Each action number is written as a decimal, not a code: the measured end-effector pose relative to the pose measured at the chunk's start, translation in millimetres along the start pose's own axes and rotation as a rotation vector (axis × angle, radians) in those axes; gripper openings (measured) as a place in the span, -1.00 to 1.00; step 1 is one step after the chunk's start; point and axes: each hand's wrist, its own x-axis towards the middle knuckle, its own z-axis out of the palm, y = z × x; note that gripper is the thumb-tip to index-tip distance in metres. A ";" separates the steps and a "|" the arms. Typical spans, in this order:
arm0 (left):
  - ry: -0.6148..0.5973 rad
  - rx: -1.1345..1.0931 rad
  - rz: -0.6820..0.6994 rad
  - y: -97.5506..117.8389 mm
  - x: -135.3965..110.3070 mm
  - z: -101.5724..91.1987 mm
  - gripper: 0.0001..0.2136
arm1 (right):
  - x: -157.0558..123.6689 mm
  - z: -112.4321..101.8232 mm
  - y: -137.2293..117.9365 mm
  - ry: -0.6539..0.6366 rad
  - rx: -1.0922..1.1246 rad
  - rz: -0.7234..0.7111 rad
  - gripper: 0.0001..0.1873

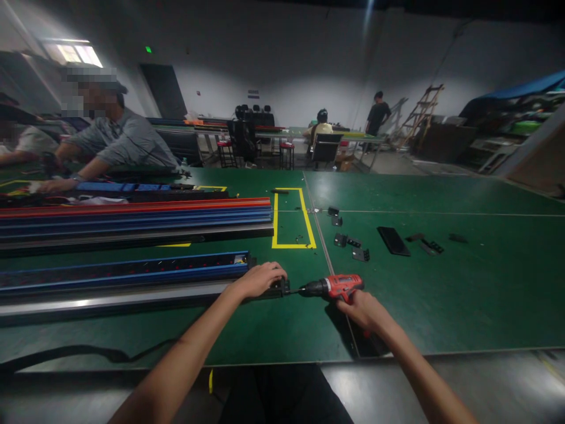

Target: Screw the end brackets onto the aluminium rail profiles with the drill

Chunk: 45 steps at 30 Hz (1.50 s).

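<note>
My right hand (359,307) is closed around the grip of a red and black cordless drill (332,287), held level with its bit pointing left. The bit meets the right end of a long blue and grey rail (123,277) lying near the table's front edge. My left hand (258,278) is closed over that end of the rail, fingers curled round a small black end piece.
A stack of long red, blue and black rails (132,221) lies behind. Small black brackets (353,247) and a flat black plate (394,241) lie on the green table (463,294), right of a yellow taped rectangle (292,218). Other people work at the far left; a black cable (79,353) runs along the front edge.
</note>
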 end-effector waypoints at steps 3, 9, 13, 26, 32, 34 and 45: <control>-0.010 -0.023 0.019 -0.6 0.6 -1.6 -0.73 | 0.8 0.8 1.7 -0.007 0.010 -0.014 -0.65; -0.008 -0.018 -0.010 -1.1 0.5 0.9 -0.74 | -0.6 -1.4 -0.9 -0.017 -0.007 -0.012 -0.61; -0.032 0.019 -0.029 0.3 1.5 0.4 -0.73 | -1.6 -3.4 -3.6 -0.034 -0.022 0.014 -0.62; 0.020 0.072 -0.076 1.4 0.2 3.9 -0.70 | 0.9 -2.4 -1.6 -0.071 -0.016 0.033 -0.65; 0.037 0.105 -0.056 1.4 1.4 5.5 -0.71 | 0.6 -3.8 -1.9 -0.084 -0.035 0.028 -0.63; 0.041 0.102 -0.051 1.9 1.1 5.2 -0.71 | 0.5 -4.6 -2.5 -0.093 -0.043 0.030 -0.63; 0.033 0.100 -0.110 3.8 1.5 4.5 -0.67 | 2.2 -2.8 2.5 -0.104 -0.051 0.024 -0.60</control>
